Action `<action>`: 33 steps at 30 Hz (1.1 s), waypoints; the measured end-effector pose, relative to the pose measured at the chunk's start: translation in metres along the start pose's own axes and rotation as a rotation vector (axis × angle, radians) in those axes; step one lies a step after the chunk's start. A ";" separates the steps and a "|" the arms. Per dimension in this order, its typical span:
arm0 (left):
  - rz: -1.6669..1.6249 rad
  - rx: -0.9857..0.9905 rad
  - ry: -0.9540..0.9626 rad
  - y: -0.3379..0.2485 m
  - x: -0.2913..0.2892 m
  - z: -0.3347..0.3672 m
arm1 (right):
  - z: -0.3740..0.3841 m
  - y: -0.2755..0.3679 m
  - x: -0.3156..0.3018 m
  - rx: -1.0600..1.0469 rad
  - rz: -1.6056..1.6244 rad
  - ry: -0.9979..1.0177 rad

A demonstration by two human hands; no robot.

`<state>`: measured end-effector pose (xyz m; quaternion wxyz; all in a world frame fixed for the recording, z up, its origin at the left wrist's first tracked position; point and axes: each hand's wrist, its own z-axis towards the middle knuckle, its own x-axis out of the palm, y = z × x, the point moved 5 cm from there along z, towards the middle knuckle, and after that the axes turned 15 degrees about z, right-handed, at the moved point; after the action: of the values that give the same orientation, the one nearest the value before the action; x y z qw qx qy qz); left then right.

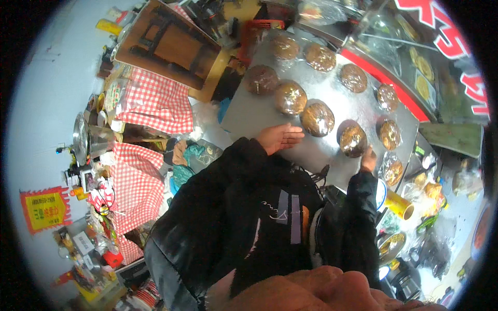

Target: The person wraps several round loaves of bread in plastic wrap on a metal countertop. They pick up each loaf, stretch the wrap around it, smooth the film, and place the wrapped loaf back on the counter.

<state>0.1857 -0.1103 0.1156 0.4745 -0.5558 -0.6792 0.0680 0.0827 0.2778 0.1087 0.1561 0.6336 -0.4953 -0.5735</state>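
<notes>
left hand (pixel 280 138) is flat and open with fingers spread, holding nothing, hovering over the steel counter (pixel 249 111) just short of a wrapped brown dish (pixel 317 118). right hand (pixel 369 159) touches the near edge of another wrapped bowl (pixel 353 139), but its grip can't be made out. more wrapped dishes run beyond both hands, with red checked cloths (pixel 155 98) well off left.

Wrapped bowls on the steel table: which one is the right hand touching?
The right hand touches the bowl at the near edge of the steel table, the last in the row running past the left hand. The other bowls lie farther off.
</notes>
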 end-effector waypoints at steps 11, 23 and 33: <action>0.259 0.456 -0.207 -0.165 -0.146 0.009 | -0.019 0.162 0.142 -0.140 0.722 0.538; 0.970 0.336 -0.634 -0.290 -0.277 0.154 | 0.024 0.223 0.355 0.321 0.850 0.767; 0.329 0.088 -0.442 -0.305 -0.253 0.192 | 0.060 0.227 0.425 0.483 1.214 0.702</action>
<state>-0.1804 -0.3478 0.0563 0.3212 -0.6091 -0.6632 0.2933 -0.1353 -0.1471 0.0223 0.4513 0.4111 -0.7917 -0.0251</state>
